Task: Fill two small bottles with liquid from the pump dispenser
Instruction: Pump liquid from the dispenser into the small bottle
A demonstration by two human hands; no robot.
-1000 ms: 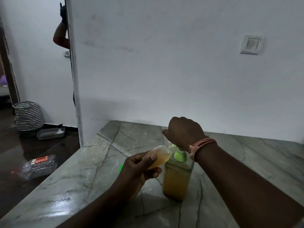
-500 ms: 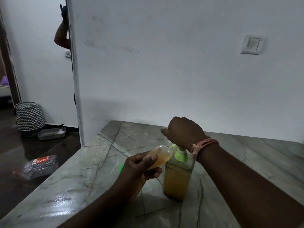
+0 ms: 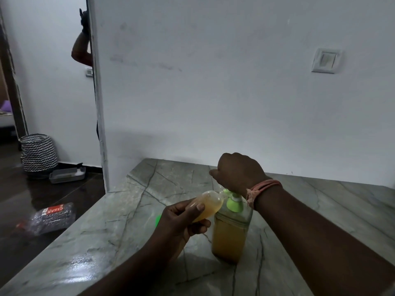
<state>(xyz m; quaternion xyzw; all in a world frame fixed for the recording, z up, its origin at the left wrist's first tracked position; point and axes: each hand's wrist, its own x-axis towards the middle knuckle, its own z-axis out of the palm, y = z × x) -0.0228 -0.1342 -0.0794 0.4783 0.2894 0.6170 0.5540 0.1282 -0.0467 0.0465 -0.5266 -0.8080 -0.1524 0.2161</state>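
A clear pump dispenser (image 3: pixel 230 233) with amber liquid and a green pump collar stands on the marble counter (image 3: pixel 119 236). My right hand (image 3: pixel 239 171), with a pink band at the wrist, rests closed on top of the pump head and hides it. My left hand (image 3: pixel 181 218) holds a small clear bottle (image 3: pixel 210 205), tilted, its mouth at the green spout. The small bottle holds amber liquid. A small green object (image 3: pixel 157 220) peeks out behind my left hand. A second small bottle is not visible.
A white wall with a switch plate (image 3: pixel 324 60) backs the counter. Left of the counter's edge the dark floor holds a patterned basket (image 3: pixel 38 152), a grey tray (image 3: pixel 66 175) and a plastic packet (image 3: pixel 53 216). Another person's arm (image 3: pixel 82 45) shows behind the wall corner.
Hardly anything has changed: both hands keep their places at the dispenser, and my right hand sits slightly higher on the pump head.
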